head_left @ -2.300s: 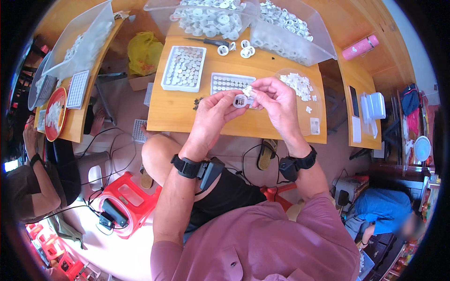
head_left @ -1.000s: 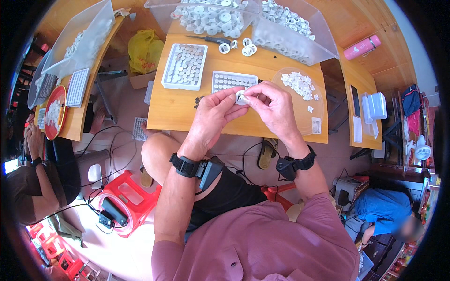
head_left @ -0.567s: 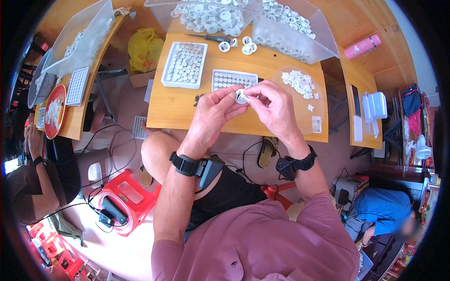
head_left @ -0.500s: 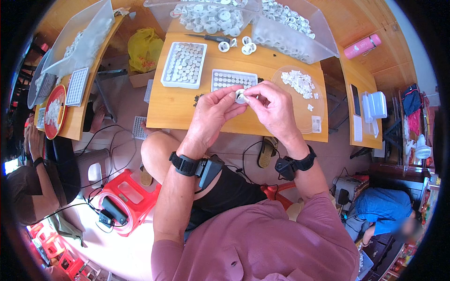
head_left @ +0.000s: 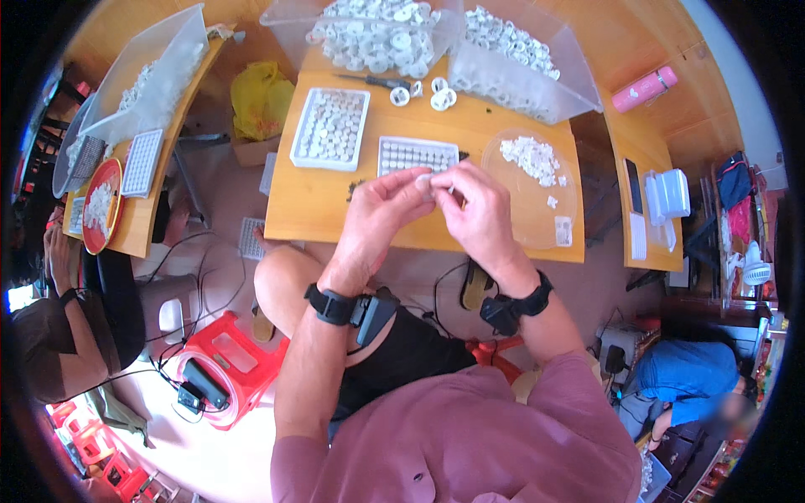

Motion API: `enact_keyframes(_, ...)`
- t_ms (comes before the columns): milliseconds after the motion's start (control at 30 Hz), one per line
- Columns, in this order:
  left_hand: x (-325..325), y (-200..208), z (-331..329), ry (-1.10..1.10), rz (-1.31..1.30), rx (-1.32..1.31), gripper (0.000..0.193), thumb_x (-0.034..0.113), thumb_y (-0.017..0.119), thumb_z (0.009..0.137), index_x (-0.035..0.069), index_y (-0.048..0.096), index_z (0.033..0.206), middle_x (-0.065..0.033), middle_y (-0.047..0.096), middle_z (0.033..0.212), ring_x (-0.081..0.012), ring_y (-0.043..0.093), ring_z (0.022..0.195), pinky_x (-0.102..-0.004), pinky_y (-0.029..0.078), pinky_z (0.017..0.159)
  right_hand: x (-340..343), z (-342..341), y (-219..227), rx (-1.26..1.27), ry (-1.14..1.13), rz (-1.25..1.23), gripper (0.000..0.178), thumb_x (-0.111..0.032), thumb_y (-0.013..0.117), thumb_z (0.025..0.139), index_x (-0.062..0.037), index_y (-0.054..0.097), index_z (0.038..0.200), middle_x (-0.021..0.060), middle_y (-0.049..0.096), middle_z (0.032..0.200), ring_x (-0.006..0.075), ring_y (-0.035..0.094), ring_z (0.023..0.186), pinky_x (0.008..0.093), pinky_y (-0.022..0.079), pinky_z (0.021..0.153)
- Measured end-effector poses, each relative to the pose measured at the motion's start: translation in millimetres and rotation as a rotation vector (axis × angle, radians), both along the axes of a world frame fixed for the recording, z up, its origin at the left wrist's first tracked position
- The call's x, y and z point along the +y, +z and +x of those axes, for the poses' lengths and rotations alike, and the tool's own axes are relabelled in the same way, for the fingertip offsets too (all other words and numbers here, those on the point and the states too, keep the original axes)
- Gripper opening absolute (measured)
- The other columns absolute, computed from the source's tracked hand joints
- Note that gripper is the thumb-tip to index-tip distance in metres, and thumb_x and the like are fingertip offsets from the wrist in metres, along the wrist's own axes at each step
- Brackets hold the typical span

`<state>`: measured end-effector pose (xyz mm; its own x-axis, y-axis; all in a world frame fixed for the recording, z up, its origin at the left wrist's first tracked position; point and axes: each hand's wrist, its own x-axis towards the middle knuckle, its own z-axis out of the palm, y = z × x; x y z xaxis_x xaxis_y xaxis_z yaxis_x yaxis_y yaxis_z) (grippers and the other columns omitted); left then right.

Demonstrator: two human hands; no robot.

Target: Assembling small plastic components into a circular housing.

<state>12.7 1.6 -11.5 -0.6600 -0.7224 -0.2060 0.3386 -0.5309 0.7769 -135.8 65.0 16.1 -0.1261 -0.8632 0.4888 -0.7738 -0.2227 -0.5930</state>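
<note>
Over the near edge of the wooden table (head_left: 323, 220), my left hand (head_left: 384, 208) and my right hand (head_left: 480, 210) meet fingertip to fingertip. Both are closed in a pinch on a small round white part (head_left: 425, 182), mostly covered by the fingers. Just beyond my hands stands a white tray (head_left: 382, 169) with small grey discs in rows. Left of it, a larger white tray (head_left: 313, 162) holds many loose discs. A clear round plate (head_left: 527, 220) on the right carries a heap of small white pieces (head_left: 530, 158).
Two clear bins of white round parts (head_left: 381, 38) stand at the back. A black-handled tool (head_left: 384, 81) and several loose white parts (head_left: 442, 99) lie before them. Left are a red stool (head_left: 239, 356), cables and a seated person (head_left: 63, 335); another person (head_left: 683, 381) bends at right.
My right fingers have curled further over the white part, hiding more of it. Both hands have shifted slightly toward me, and the part is turned differently.
</note>
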Motion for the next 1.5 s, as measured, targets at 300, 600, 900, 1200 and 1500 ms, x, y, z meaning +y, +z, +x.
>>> enact_keyframes(300, 10, -6, -2, 0.064, -0.277, -0.117, 0.024, 0.010, 0.057, 0.098, -0.006, 0.062, 0.115, -0.0104, 0.069, 0.102, -0.0145, 0.067, 0.093, -0.0283, 0.056, 0.084, 10, -8, -10, -0.686, -0.009, 0.272, 0.010, -0.003, 0.069, 0.085, -0.0030, 0.065, 0.094, 0.0014, 0.065, 0.082, 0.0079, 0.060, 0.068, 0.0239, 0.049, 0.059)
enact_keyframes(600, 13, 4, -1, 0.066, -0.359, -0.142, 0.021, 0.008, 0.057, 0.098, -0.006, 0.061, 0.113, -0.0099, 0.069, 0.099, -0.0144, 0.066, 0.091, -0.0290, 0.055, 0.084, 7, -15, -1, -0.892, 0.094, 0.412, 0.011, -0.003, 0.069, 0.087, 0.0015, 0.065, 0.096, 0.0044, 0.069, 0.087, 0.0091, 0.064, 0.076, 0.0233, 0.052, 0.068)
enact_keyframes(900, 10, 3, -1, 0.129, -0.483, -0.294, 0.018, 0.006, 0.056, 0.097, -0.006, 0.063, 0.109, -0.0089, 0.070, 0.089, -0.0133, 0.067, 0.084, -0.0271, 0.054, 0.078, 3, 1, -11, -0.668, -0.001, 0.254, 0.006, 0.000, 0.067, 0.083, 0.0022, 0.065, 0.088, 0.0057, 0.070, 0.081, 0.0095, 0.066, 0.073, 0.0252, 0.053, 0.064)
enact_keyframes(1200, 7, 6, 0, 0.075, -0.211, -0.112, 0.029, 0.007, 0.058, 0.096, -0.007, 0.059, 0.121, -0.0107, 0.068, 0.105, -0.0138, 0.066, 0.092, -0.0274, 0.055, 0.086, -5, -4, -12, -0.819, 0.002, 0.278, 0.011, -0.004, 0.067, 0.085, 0.0025, 0.066, 0.093, 0.0047, 0.068, 0.081, 0.0084, 0.063, 0.071, 0.0235, 0.052, 0.066)
enact_keyframes(1500, 7, 4, 1, 0.074, -0.223, -0.154, 0.032, 0.004, 0.057, 0.095, -0.007, 0.057, 0.125, -0.0119, 0.068, 0.107, -0.0140, 0.066, 0.094, -0.0274, 0.055, 0.087, -5, 1, -19, -0.803, 0.026, 0.282, 0.010, -0.002, 0.064, 0.085, 0.0008, 0.063, 0.094, 0.0028, 0.066, 0.080, 0.0077, 0.061, 0.071, 0.0237, 0.050, 0.065)
